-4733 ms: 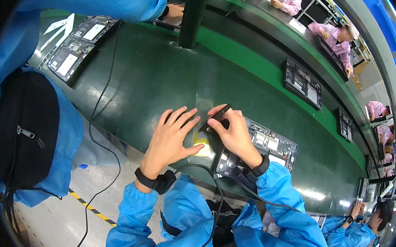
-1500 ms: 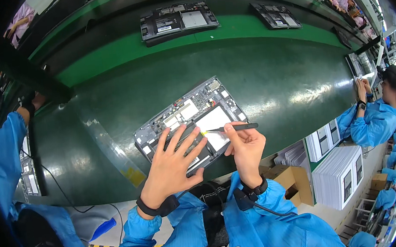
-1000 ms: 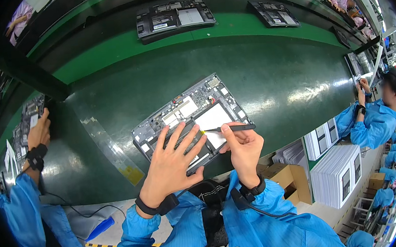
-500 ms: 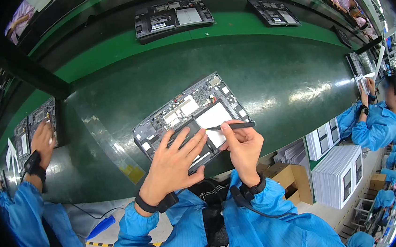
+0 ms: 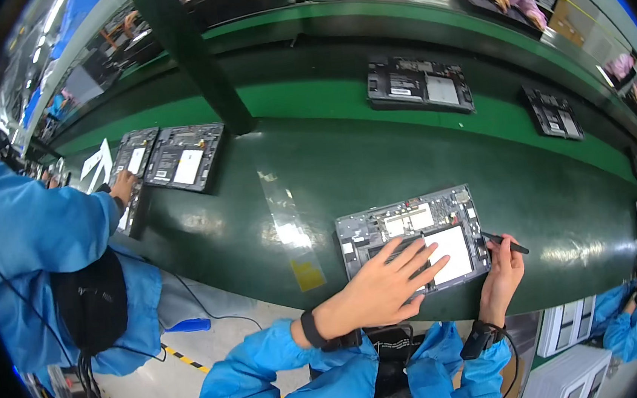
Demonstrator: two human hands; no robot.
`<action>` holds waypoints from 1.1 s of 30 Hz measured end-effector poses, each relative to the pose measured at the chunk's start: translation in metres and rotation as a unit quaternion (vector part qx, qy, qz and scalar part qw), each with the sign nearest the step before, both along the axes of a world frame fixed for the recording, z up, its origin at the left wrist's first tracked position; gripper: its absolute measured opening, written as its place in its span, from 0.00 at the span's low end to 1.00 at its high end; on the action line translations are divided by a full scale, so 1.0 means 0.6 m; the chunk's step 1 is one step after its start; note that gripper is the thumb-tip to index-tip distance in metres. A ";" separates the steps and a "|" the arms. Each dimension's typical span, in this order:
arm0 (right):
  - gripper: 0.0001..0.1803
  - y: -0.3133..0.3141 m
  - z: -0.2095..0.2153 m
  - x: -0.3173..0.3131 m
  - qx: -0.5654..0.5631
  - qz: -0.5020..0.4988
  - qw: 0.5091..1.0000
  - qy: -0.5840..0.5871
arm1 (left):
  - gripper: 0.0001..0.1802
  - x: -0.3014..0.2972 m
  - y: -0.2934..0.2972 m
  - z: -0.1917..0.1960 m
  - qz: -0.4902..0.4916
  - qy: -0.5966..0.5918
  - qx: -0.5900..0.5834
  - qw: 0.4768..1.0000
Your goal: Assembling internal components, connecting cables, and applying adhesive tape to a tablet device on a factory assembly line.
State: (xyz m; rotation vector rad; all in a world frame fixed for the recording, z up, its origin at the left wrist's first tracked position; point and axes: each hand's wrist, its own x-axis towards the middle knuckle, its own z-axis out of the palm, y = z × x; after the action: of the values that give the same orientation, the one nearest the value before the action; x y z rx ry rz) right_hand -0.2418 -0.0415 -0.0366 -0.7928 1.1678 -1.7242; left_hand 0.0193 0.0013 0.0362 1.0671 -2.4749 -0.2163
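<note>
Pressing my left hand point(image 5: 383, 288) flat, fingers spread, on the opened tablet point(image 5: 413, 240) at the belt's near edge, my right hand point(image 5: 503, 274) pinches a black stylus point(image 5: 505, 242) beside it. Its back is still off; a white rectangular label point(image 5: 452, 254) shows. A yellow tag point(image 5: 308, 272) lies left.

Left hand point(image 5: 383, 288): flat, palm down, fingers spread and extended forward-right. Dark band on left wrist; blue sleeve to the forearm. Right hand point(image 5: 501, 278): fingers curled closed in a pinch grip, wrist straight, dark wrist strap, blue sleeve. Both forearms enter from the lower edge.
</note>
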 end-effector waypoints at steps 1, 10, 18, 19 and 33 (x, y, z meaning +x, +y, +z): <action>0.13 -0.001 -0.001 -0.003 0.007 0.007 1.000 -0.016 | 0.39 0.004 0.017 0.008 0.008 -0.003 -0.006 1.000; 0.16 0.007 -0.002 -0.013 0.015 0.031 0.999 -0.025 | 0.42 0.028 0.171 -0.073 0.262 0.591 0.377 0.663; 0.13 0.048 0.004 0.013 0.023 0.017 0.996 -0.082 | 0.39 0.075 0.095 -0.075 0.279 0.449 0.307 0.791; 0.13 0.053 0.010 0.010 0.023 0.025 0.996 -0.078 | 0.37 0.080 0.094 -0.067 0.295 0.423 0.290 0.806; 0.07 -0.093 0.142 0.307 -0.098 0.501 0.785 0.351 | 0.16 0.199 0.146 -0.099 0.413 0.116 -0.081 0.900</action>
State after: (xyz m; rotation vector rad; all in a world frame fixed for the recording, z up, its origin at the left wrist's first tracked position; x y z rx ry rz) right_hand -0.0577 -0.0975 0.0486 -1.8715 0.7165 -0.6253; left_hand 0.1388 0.0891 -0.0234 1.7731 -1.6116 0.1215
